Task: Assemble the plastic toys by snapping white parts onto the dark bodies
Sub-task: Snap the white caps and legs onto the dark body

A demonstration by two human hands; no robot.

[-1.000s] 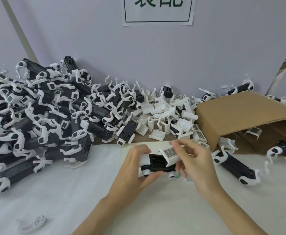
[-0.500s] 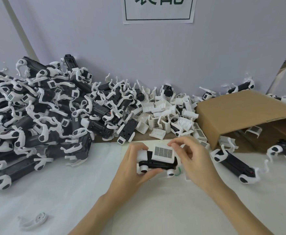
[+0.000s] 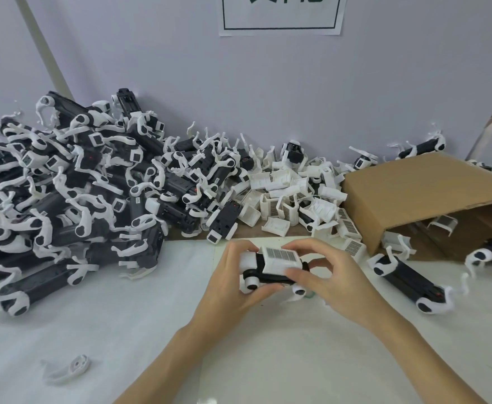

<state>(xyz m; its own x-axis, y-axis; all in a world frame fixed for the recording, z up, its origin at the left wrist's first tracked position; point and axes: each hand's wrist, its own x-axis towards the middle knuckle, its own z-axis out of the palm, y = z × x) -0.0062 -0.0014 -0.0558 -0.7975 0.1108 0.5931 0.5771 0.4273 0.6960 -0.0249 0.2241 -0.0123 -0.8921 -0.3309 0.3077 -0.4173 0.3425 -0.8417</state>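
Both hands clamp one toy above the white table: left hand (image 3: 233, 282) grips the dark plastic body (image 3: 268, 274), right hand (image 3: 330, 275) presses the white grilled cover (image 3: 281, 259) on, with many loose white covers (image 3: 294, 196) unfitted.

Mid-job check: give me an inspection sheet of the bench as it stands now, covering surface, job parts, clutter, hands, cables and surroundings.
Surface: white table covering, bare in front.
Job's things: dark toy body held over the table, white grille cover sitting on top of it; whether it has snapped in cannot be told.
Clutter: pile of assembled toys at left; loose white covers at the back; stray white leg piece in front; another toy at right.
Hands: left hand grips the body; right hand pinches the cover.
Cables: nothing seen.
Surroundings: cardboard box on its side at right; wall sign.
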